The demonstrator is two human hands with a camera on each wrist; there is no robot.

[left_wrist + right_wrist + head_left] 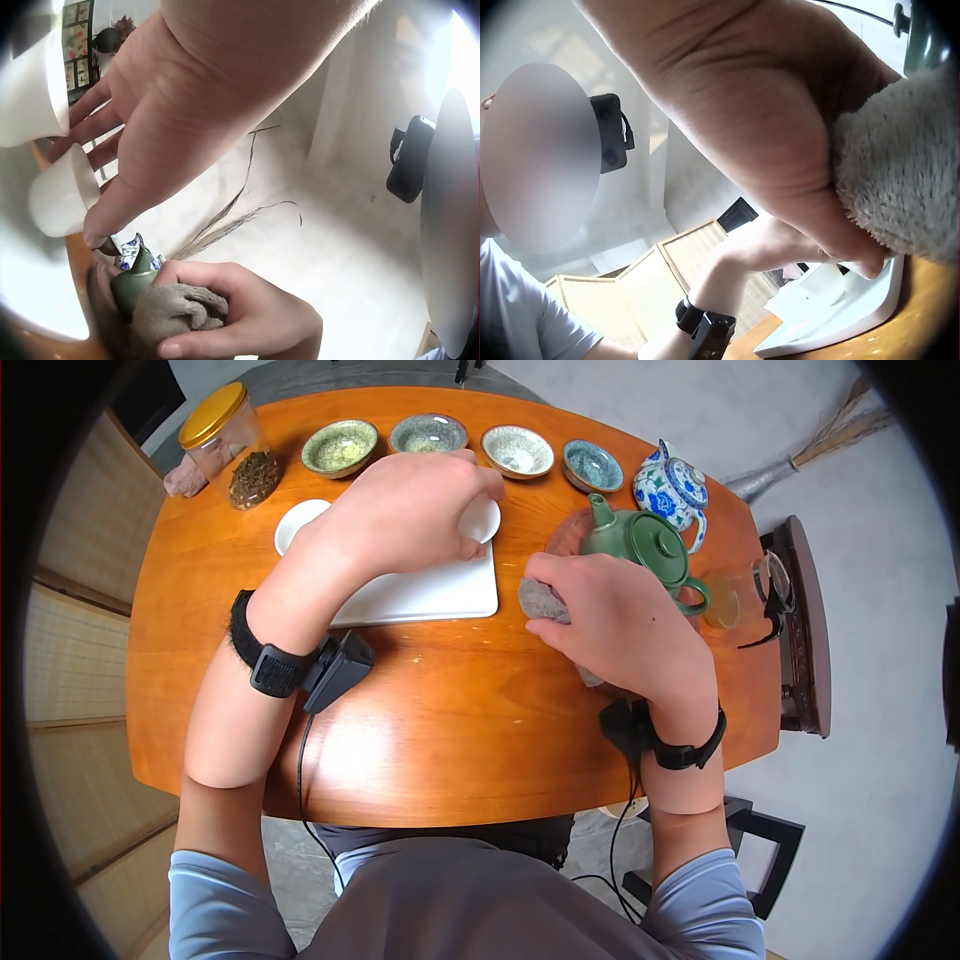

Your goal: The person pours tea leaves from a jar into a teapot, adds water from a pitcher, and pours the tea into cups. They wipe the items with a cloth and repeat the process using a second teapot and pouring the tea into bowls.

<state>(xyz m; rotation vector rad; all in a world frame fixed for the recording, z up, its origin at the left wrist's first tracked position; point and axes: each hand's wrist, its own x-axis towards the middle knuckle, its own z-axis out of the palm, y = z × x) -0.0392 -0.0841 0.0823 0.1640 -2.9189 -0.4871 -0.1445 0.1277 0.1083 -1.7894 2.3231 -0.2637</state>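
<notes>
My left hand (415, 510) reaches over the white tray (430, 600) and pinches a small white cup (484, 520) at the tray's right end, thumb on the near side. In the left wrist view that cup (64, 196) sits between thumb and fingers, and a second white cup (34, 97) stands beyond it. My right hand (630, 620) grips a bunched grey fluffy cloth (541, 601) over the table, just in front of the green teapot (625, 538). The cloth (900, 165) fills the right side of the right wrist view.
Several glazed bowls (516, 452) line the back of the table (450, 710). A yellow-lidded jar (215, 435) stands back left. To the right are a blue-and-white teapot (665, 490) and a glass pitcher (735, 600). The green teapot stands by a reddish-brown base (568, 534).
</notes>
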